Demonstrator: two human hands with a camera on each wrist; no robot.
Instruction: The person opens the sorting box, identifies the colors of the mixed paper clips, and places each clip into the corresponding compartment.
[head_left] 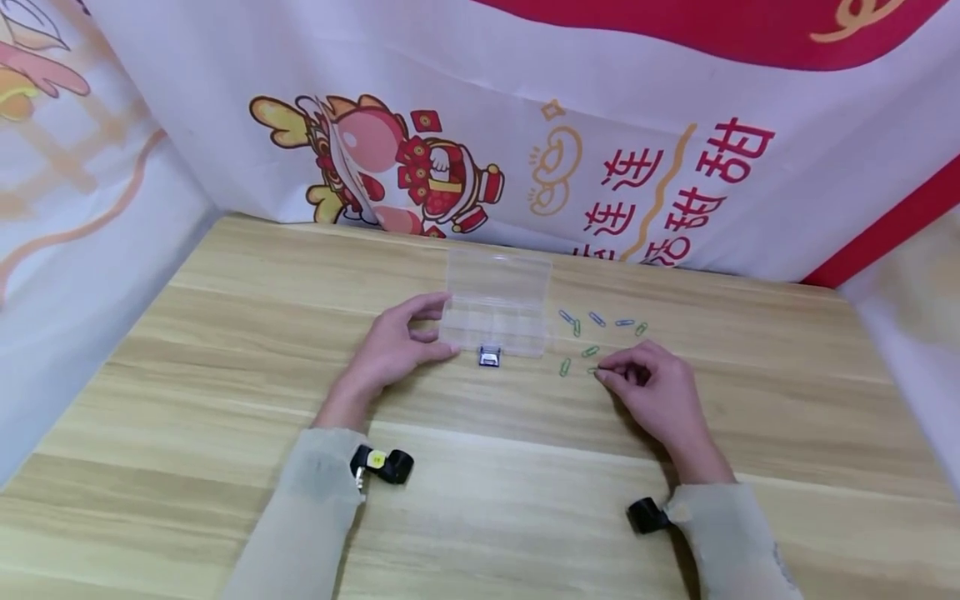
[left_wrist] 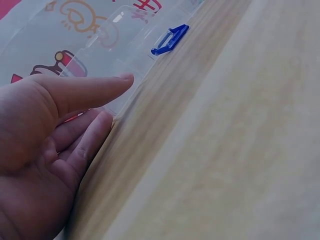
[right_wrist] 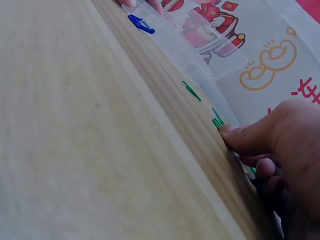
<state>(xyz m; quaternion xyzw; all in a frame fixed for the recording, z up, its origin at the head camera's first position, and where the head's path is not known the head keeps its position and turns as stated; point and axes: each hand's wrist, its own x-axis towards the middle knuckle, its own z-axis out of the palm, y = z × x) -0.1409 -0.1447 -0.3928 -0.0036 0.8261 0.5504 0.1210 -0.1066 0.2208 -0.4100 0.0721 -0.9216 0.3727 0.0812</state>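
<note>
A clear plastic box stands on the table with its lid raised at the back. On its front edge is a blue latch, swung down. My left hand holds the box's left end, thumb near the front corner and fingers along the side. Thumb and forefinger of my right hand pinch a green paper clip close to the tabletop; part of it is hidden by the fingertips. Just beyond that hand lie another green paper clip and, to its left, a green paper clip.
Farther back on the wood-grain table lie several more clips, among them a blue paper clip and a green paper clip. A printed cloth hangs behind the table's back edge.
</note>
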